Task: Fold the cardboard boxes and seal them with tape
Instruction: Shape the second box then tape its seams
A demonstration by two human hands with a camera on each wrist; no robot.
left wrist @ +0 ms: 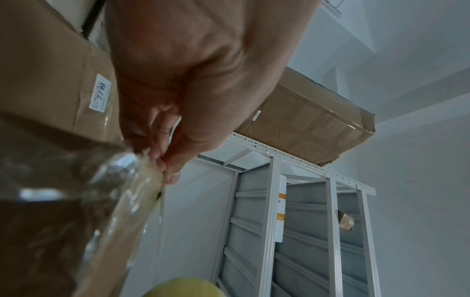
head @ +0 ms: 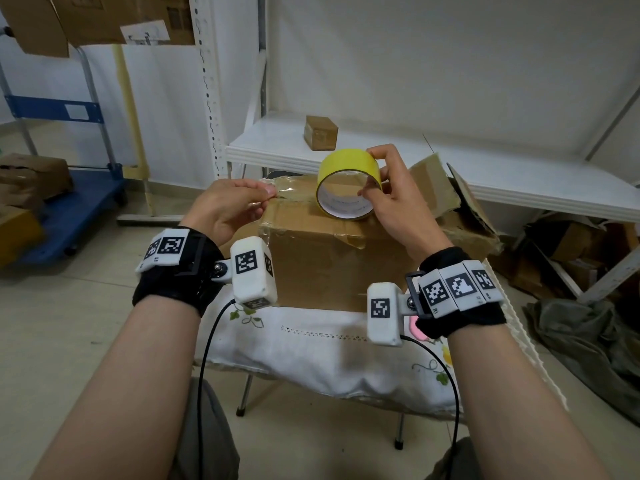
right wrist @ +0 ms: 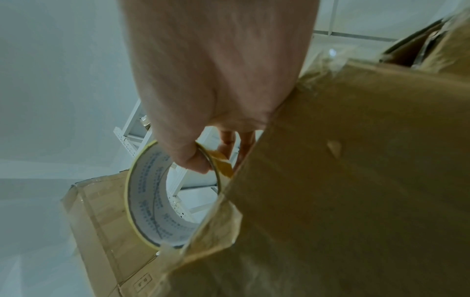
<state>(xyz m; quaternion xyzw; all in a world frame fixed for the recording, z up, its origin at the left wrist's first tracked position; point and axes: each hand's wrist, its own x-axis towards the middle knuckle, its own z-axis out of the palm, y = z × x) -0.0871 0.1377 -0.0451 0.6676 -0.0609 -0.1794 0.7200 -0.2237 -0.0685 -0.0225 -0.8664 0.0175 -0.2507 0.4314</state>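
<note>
White cloth-covered surface [head: 311,355] bears the box [head: 332,258] — shelf [head: 519,181] behind; left hand [head: 228,209] pinches tape end [head: 294,194], right hand [head: 394,199] grips roll [head: 346,183].

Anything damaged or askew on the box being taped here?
Yes. The cardboard box is worn: old clear tape peels along its front top edge and its right flap stands up bent. The left hand pinches the tape strip; the right hand holds the roll.

Bare forearms, each with a black wrist wrap [head: 173,275] carrying white blocks printed with black square codes. White camera pod [head: 254,271] clipped inside each wrist, trailing a thin black cable [head: 204,372]. Grey-olive trousers [head: 207,441] below.
</note>
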